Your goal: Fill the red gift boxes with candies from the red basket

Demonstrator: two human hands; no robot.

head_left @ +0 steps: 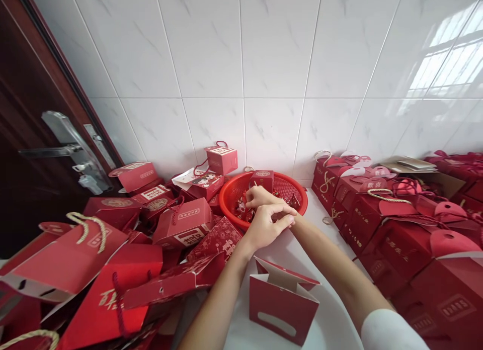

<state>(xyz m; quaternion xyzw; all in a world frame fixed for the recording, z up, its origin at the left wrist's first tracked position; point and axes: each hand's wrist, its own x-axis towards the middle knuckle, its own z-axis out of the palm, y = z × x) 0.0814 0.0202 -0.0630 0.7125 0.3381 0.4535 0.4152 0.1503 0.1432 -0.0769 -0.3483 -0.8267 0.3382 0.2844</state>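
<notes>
My right hand is inside a red plastic colander basket, its fingers curled downward over small wrapped sweets. Whether anything is between those fingertips cannot be made out. My left hand is over the basket's near rim, crossing in front of my right wrist. Its fingers are stretched out, with the thumb apart and nothing visible in the grasp. A small red box sits in the back of the basket. Between my forearms, an open-topped red paper gift box with an oval cut-out stands on the white table.
Left of the basket lies a jumbled heap of red gift boxes, some with rope handles. More red boxes stand in packed rows on the right. Flat brown cardboard lies among them. Behind rises a tiled wall, beside a dark door.
</notes>
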